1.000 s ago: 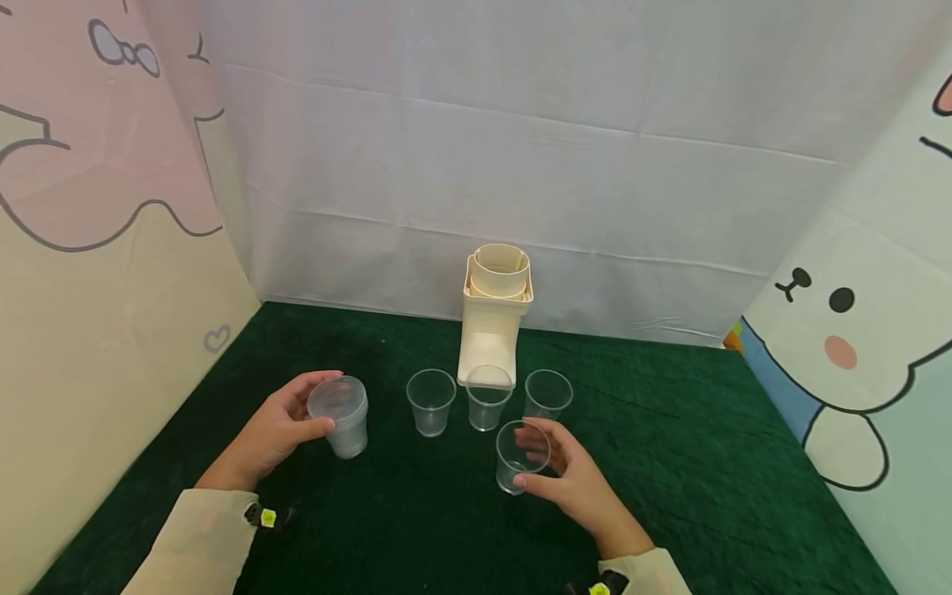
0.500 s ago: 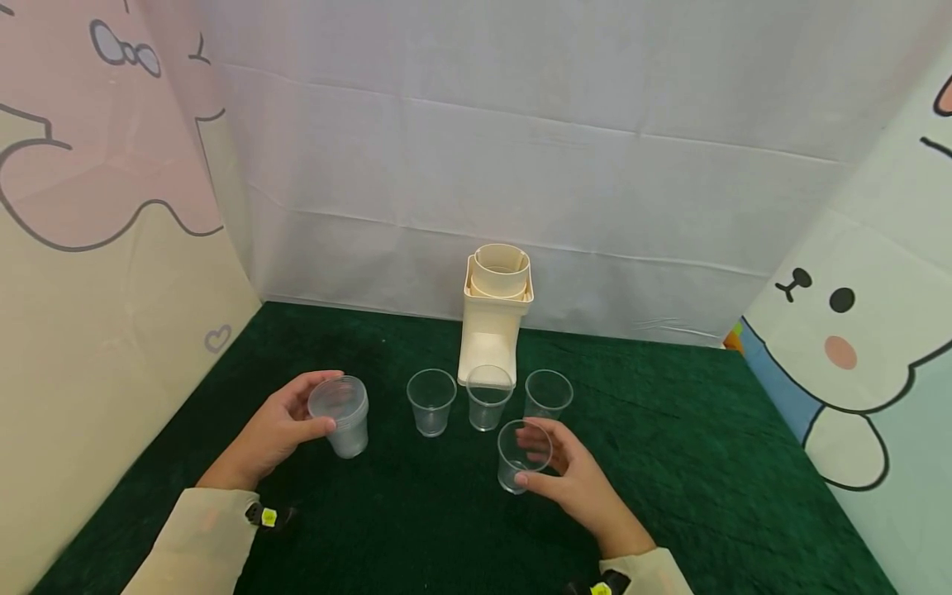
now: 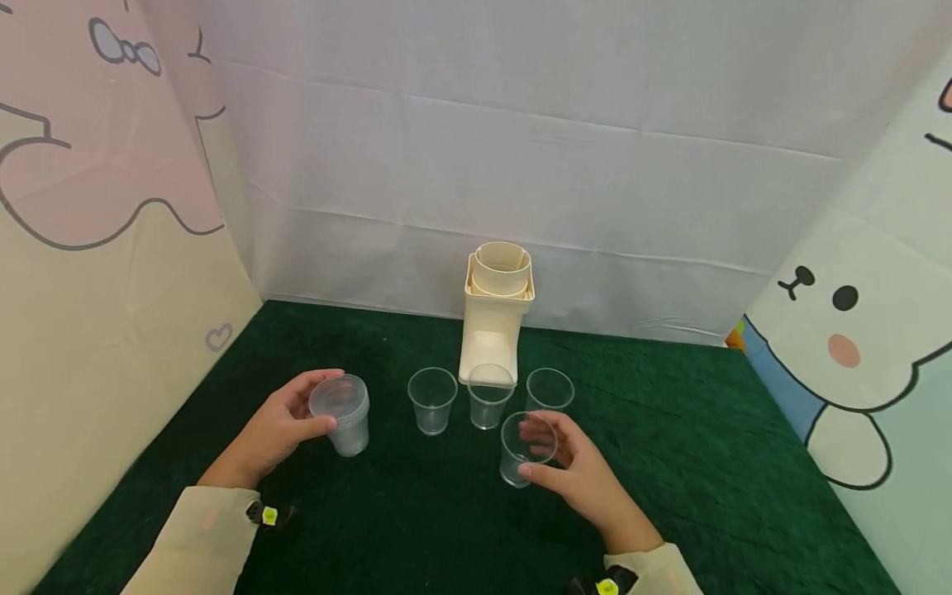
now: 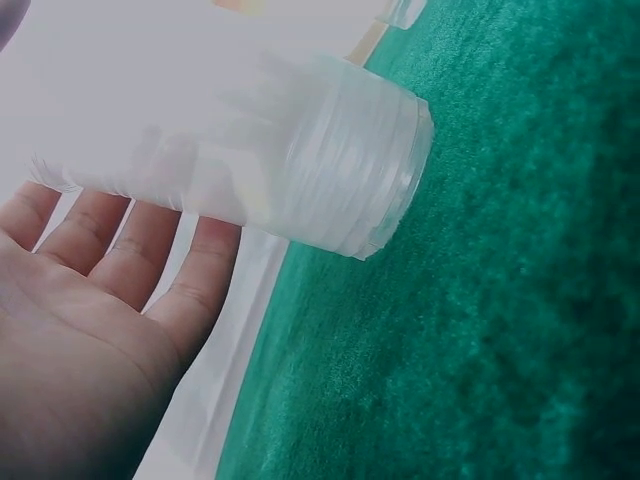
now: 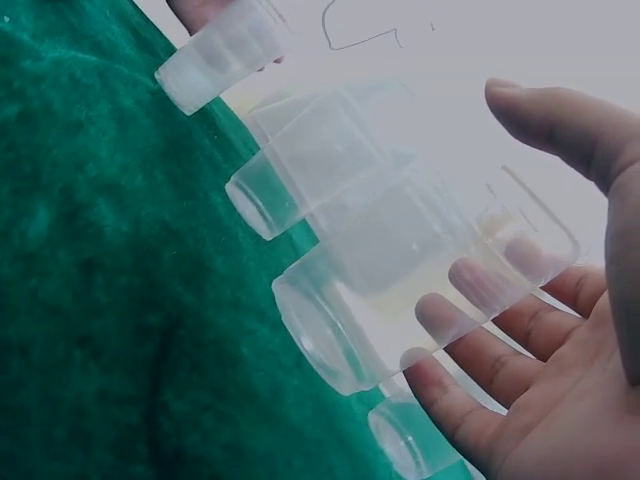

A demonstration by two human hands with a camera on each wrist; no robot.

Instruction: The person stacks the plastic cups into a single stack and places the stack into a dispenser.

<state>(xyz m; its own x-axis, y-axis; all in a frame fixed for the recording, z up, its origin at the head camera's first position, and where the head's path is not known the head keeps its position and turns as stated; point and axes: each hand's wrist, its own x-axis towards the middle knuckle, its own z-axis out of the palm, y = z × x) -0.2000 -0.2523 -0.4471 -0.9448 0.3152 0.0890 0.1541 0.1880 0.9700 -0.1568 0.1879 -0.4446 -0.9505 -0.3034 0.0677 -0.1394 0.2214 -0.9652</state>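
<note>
My left hand (image 3: 286,430) holds a stack of nested clear plastic cups (image 3: 349,434) at the left, fingers behind it and thumb in front; the stack stands upright. In the left wrist view the fingers lie along the stack (image 4: 350,160). My right hand (image 3: 580,475) grips a single clear plastic cup (image 3: 513,464) between thumb and fingers, nearer than the others. Behind it stand a left cup (image 3: 432,417), a middle cup (image 3: 487,413) and a right cup (image 3: 549,397), partly hidden by the right hand. Whether the gripped cup touches the cloth, I cannot tell.
A cream plastic stand with a round tube on top (image 3: 500,285) stands at the back, behind the middle cup. Dark green cloth (image 3: 416,529) covers the table. A white curtain (image 3: 372,165) hangs behind, and cartoon-printed panels (image 3: 855,355) flank both sides.
My right hand and its cup have shifted slightly away from me and to the right, toward the right cup. The left hand and its stack have stayed in place.
</note>
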